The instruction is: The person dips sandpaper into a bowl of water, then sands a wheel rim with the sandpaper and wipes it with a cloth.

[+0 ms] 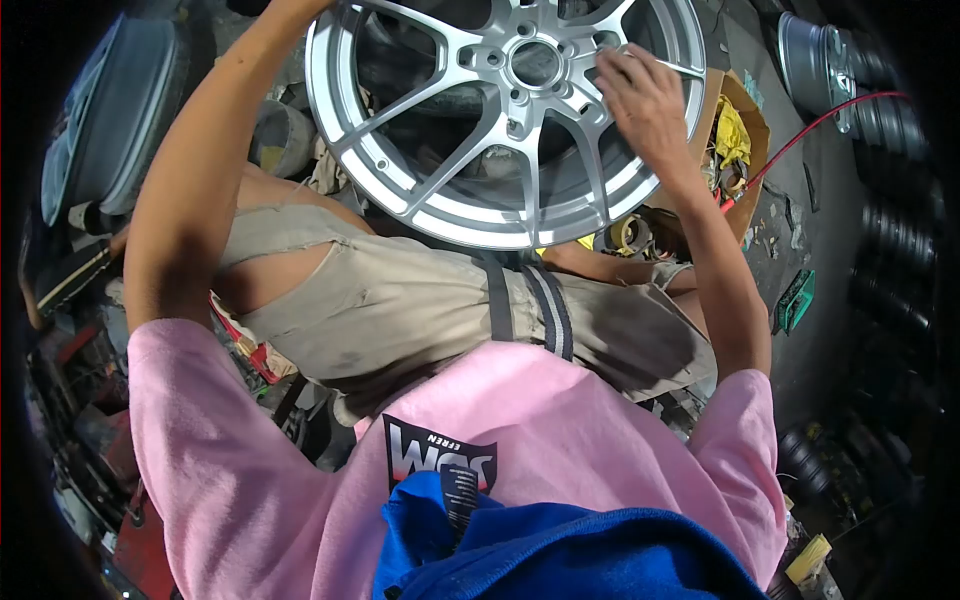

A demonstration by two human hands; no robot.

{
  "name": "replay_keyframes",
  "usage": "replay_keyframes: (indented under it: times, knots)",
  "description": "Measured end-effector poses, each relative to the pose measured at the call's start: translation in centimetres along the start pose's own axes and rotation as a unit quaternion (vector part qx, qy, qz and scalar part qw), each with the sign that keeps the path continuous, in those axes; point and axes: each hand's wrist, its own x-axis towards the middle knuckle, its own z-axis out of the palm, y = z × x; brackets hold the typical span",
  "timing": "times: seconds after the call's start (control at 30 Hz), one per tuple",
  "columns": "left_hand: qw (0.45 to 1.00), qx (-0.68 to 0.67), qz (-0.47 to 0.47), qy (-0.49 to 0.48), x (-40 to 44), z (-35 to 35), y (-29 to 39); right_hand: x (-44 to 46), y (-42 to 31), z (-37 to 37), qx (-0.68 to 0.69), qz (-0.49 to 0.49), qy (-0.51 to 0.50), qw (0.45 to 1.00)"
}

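A silver alloy wheel rim with split spokes and a round centre bore fills the upper middle, face up over my lap. My right hand is on the right side of its face, near the hub. Its fingers are bent and held together against a spoke; whatever may lie under the fingertips is hidden. My left forearm reaches up along the rim's left side to the top edge of the view. The left hand itself is cut off there.
Another wheel rim stands at the left, and more rims line the right. Beside my right arm is a cardboard box with a yellow wrapper. A red hose crosses there. A green tray lies on the floor.
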Motion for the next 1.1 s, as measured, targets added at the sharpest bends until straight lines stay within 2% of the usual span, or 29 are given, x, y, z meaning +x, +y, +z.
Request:
replay_keyframes:
  times: [0.07,0.13,0.17,0.23,0.27,0.33,0.47,0.57,0.7,0.77,0.83,0.9,0.93,1.03,1.1]
  knots:
    - [1.000,-0.001,0.007,0.015,-0.3,0.4,-0.5,-0.5,-1.1,0.1,0.026,-0.051,-0.054,0.997]
    - [0.997,-0.018,0.067,0.044,-0.3,0.7,-0.9,-2.1,-1.2,-1.1,0.056,-0.038,-0.055,0.996]
    - [0.997,-0.019,0.065,0.044,-0.5,0.5,-0.4,-3.0,-1.2,-1.7,0.092,-0.027,-0.055,0.994]
    - [0.987,-0.055,0.138,0.069,-1.2,-0.4,1.4,-4.7,-1.2,-1.9,0.098,-0.014,-0.060,0.993]
    - [0.986,-0.057,0.140,0.068,-1.1,-0.5,1.7,-5.0,-1.3,-2.1,0.108,-0.005,-0.050,0.993]
    - [0.997,-0.007,0.079,0.016,-0.7,-0.3,2.6,-5.4,-1.5,-2.0,0.115,0.017,-0.031,0.993]
    - [0.995,0.005,0.094,0.037,-0.5,0.1,1.7,-4.6,-4.2,-0.3,0.116,0.090,-0.001,0.989]
    - [0.994,-0.017,0.106,0.018,-0.3,-0.3,1.5,-7.6,-7.0,-0.4,0.136,0.096,-0.014,0.986]
    - [0.995,0.000,0.101,-0.012,0.1,-0.1,1.4,-8.2,-6.0,-1.2,0.105,0.020,-0.043,0.993]
    - [0.994,0.012,0.113,0.002,0.4,-0.1,1.0,-7.5,-4.0,0.0,0.090,0.069,0.006,0.994]
    - [0.995,0.006,0.101,-0.007,0.3,-0.3,1.1,-7.3,-4.9,0.5,0.111,0.097,0.039,0.988]
    - [0.993,-0.013,0.114,-0.002,0.1,-0.3,1.0,-8.0,-6.8,-0.1,0.127,0.019,0.015,0.992]
    - [0.993,-0.006,0.121,0.004,0.3,0.0,0.3,-8.3,-7.9,-0.6,0.161,0.043,-0.011,0.986]
    - [0.996,-0.007,0.082,-0.021,-0.3,-0.7,1.5,-8.5,-4.5,0.5,0.147,-0.009,0.023,0.989]
    - [0.996,-0.005,0.086,-0.019,-1.0,-1.0,2.6,-7.0,-3.7,0.2,0.103,0.086,0.024,0.991]
